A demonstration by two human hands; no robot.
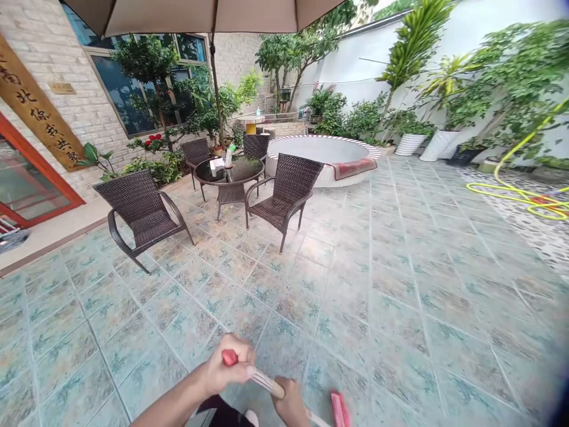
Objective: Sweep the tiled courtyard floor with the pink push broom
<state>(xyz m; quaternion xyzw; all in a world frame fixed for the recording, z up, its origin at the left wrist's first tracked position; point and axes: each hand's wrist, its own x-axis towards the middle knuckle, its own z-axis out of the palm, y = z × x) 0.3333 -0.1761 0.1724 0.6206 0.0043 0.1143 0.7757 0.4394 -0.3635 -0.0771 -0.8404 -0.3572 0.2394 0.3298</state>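
Holding a pale wooden handle (271, 385) with a red cap at its upper end, the left hand (229, 369) is closed around the top and the right hand (291, 403) is closed around it lower down, both at the bottom edge of the view; each grip is tight on the stick. A pink part (340, 409) shows just beside the right hand, too blurred to identify. Ahead lies a patterned tiled floor (377, 284). Well beyond stand a round glass counter (229, 171) under a parasol pole (217, 89), with wicker chairs around it, the nearest chair (142, 210) to the left and another chair (284, 198) toward the centre. A round raised basin (326, 155) sits behind, and a yellow hose (524, 196) coils at the right near potted plants (438, 142).
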